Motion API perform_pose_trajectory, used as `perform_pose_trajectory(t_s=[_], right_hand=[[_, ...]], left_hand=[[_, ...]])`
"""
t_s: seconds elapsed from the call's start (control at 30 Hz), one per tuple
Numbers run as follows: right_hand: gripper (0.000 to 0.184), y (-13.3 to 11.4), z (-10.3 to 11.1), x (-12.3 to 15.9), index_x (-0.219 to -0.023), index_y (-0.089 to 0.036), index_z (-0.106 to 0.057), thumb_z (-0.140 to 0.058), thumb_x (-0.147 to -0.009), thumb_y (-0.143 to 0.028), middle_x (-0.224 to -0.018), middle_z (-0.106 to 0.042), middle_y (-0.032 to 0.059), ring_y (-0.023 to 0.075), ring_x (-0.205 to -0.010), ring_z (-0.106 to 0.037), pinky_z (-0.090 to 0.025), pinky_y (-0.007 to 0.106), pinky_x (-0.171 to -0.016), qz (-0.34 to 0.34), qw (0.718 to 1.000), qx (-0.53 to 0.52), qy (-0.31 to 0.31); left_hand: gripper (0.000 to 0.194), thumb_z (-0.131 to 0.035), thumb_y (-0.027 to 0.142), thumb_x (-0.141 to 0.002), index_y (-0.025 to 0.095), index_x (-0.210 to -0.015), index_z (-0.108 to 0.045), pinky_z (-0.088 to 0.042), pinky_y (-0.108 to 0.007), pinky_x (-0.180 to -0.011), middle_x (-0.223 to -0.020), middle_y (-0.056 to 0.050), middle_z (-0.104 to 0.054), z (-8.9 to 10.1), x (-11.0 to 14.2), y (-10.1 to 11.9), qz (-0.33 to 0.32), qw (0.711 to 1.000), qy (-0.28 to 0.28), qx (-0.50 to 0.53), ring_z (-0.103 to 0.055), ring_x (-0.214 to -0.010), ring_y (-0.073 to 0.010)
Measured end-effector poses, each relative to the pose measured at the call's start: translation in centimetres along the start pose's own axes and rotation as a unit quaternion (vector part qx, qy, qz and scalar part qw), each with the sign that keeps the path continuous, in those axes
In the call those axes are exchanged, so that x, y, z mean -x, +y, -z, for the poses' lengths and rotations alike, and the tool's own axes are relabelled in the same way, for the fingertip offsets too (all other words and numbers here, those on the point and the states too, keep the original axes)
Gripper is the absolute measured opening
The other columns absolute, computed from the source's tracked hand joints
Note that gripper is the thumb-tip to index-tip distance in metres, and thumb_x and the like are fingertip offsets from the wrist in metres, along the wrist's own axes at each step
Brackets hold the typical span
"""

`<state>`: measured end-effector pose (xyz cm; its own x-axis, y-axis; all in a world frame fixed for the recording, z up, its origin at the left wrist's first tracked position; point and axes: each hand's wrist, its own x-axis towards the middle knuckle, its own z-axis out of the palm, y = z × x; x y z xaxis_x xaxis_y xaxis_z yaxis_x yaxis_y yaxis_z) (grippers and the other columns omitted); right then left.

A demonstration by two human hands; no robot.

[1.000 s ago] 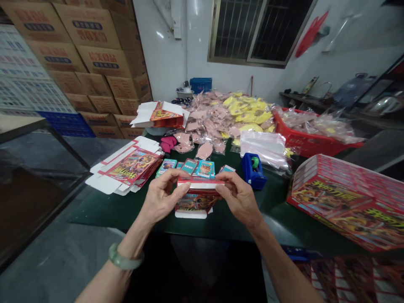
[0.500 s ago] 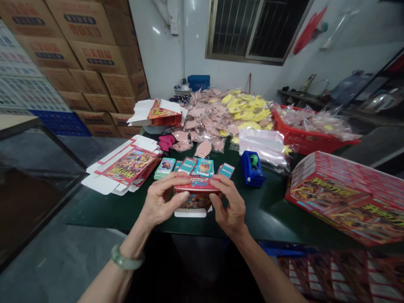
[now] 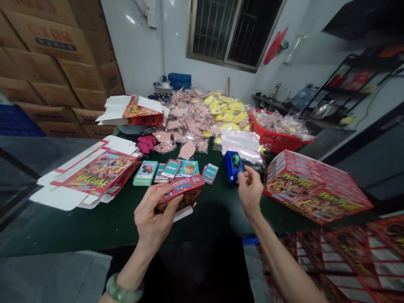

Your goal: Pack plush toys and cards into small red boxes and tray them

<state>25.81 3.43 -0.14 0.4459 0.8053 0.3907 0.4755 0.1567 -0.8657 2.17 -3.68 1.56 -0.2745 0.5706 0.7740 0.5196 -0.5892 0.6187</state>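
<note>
Head view: red carton point(image 3: 186, 188) at lower centre, tape dispenser point(image 3: 232, 169) to its right
Left hand point(image 3: 154, 213) with fingers grasping the boxy, glossy carton; right hand point(image 3: 251, 191) curled at the blue plastic dispenser, its fingers' grip unclear. Smooth green bench point(image 3: 217, 216) shows between the hands, down to its near edge.

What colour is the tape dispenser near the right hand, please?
The tape dispenser is blue, with a green roll; the head view shows it best.

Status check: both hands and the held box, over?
Left hand gripping red box. Right hand at blue tape dispenser. Card stacks just beyond box.
</note>
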Motion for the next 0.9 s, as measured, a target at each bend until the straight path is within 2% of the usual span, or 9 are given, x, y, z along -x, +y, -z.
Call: perform_pose_trajectory(t_s=[0.07, 0.2, 0.27, 0.33, 0.4, 0.5, 0.67, 0.9], right_hand=[[0.033, 1.6, 1.3, -3.2, -0.105, -0.012, -0.060, -0.056, -0.077, -0.028, -0.092, -0.057, 0.0077, 0.0168, -0.077, -0.054, -0.045, 0.031, -0.071, -0.051, 0.997, 0.062, 0.012], [0.013, 2.5, 2.4, -7.2, -0.076, -0.011, -0.066, -0.069, -0.069, -0.020, -0.076, -0.059, 0.0035, 0.0195, -0.077, -0.057, -0.046, 0.032, -0.072, -0.150, 0.980, 0.098, -0.087], [0.016, 2.1, 2.3, -8.0, -0.083, -0.011, -0.064, -0.067, -0.076, -0.024, -0.084, -0.062, 0.0028, 0.0178, -0.080, -0.059, -0.049, 0.032, -0.072, -0.204, 0.965, 0.100, -0.132], [0.022, 1.6, 2.0, -8.3, -0.100, -0.012, -0.060, -0.059, -0.085, -0.029, -0.100, -0.061, 0.0044, 0.0166, -0.087, -0.060, -0.051, 0.034, -0.075, -0.252, 0.951, 0.093, -0.154], [0.028, 1.2, 1.6, -8.3, -0.111, -0.014, -0.055, -0.054, -0.088, -0.031, -0.110, -0.058, 0.0067, 0.0173, -0.093, -0.059, -0.051, 0.037, -0.079, -0.293, 0.941, 0.080, -0.151], [0.032, 1.0, 0.5, -8.1, -0.115, -0.015, -0.053, -0.054, -0.088, -0.032, -0.114, -0.056, 0.0079, 0.0189, -0.097, -0.058, -0.051, 0.039, -0.081, -0.340, 0.932, 0.045, -0.119], [0.032, 1.0, -0.8, -6.9, -0.116, -0.016, -0.053, -0.053, -0.089, -0.033, -0.115, -0.056, 0.0081, 0.0187, -0.096, -0.058, -0.051, 0.039, -0.080, -0.343, 0.938, -0.031, -0.036], [0.032, 3.2, -1.0, -3.1, -0.115, -0.015, -0.053, -0.052, -0.089, -0.033, -0.114, -0.056, 0.0078, 0.0183, -0.096, -0.059, -0.051, 0.038, -0.080, -0.271, 0.958, -0.086, 0.025]], left_hand=[[0.028, -0.070, 0.012, -0.071, 0.022, -0.096, -0.063, -0.050, -0.028, -0.071, -0.092, -0.002, -0.064, -0.1, 0.3, 0.0, -0.010, 1.000, -0.008, 0.004, -0.062, -0.082, -0.0153], [0.029, -0.069, 0.010, -0.071, 0.021, -0.097, -0.063, -0.050, -0.028, -0.073, -0.091, -0.002, -0.063, -0.3, 0.1, -0.2, -0.028, 0.999, -0.013, 0.012, -0.062, -0.082, -0.0152], [0.029, -0.069, 0.010, -0.071, 0.021, -0.097, -0.062, -0.049, -0.027, -0.073, -0.090, -0.001, -0.063, -0.3, -0.1, -0.3, -0.032, 0.999, -0.013, 0.015, -0.062, -0.082, -0.0146], [0.028, -0.069, 0.011, -0.072, 0.021, -0.097, -0.062, -0.049, -0.027, -0.073, -0.091, -0.001, -0.063, -0.3, -0.2, -0.3, -0.035, 0.999, -0.014, 0.014, -0.062, -0.082, -0.0145], [0.027, -0.069, 0.012, -0.072, 0.021, -0.097, -0.062, -0.050, -0.027, -0.073, -0.091, -0.002, -0.063, -0.3, -0.2, -0.3, -0.037, 0.999, -0.011, 0.009, -0.062, -0.082, -0.0147], [0.024, -0.068, 0.015, -0.073, 0.021, -0.096, -0.062, -0.050, -0.028, -0.073, -0.090, -0.002, -0.064, -0.3, -0.1, -0.4, -0.036, 0.999, -0.013, 0.008, -0.062, -0.082, -0.0153], [0.023, -0.068, 0.017, -0.073, 0.020, -0.095, -0.063, -0.050, -0.030, -0.074, -0.090, -0.003, -0.064, -0.4, -0.1, -0.7, -0.035, 0.999, -0.011, 0.017, -0.062, -0.083, -0.0163], [0.022, -0.069, 0.019, -0.073, 0.021, -0.094, -0.063, -0.051, -0.031, -0.075, -0.090, -0.003, -0.065, -0.5, -0.3, -0.8, -0.023, 0.999, -0.001, 0.025, -0.062, -0.082, -0.0166]])
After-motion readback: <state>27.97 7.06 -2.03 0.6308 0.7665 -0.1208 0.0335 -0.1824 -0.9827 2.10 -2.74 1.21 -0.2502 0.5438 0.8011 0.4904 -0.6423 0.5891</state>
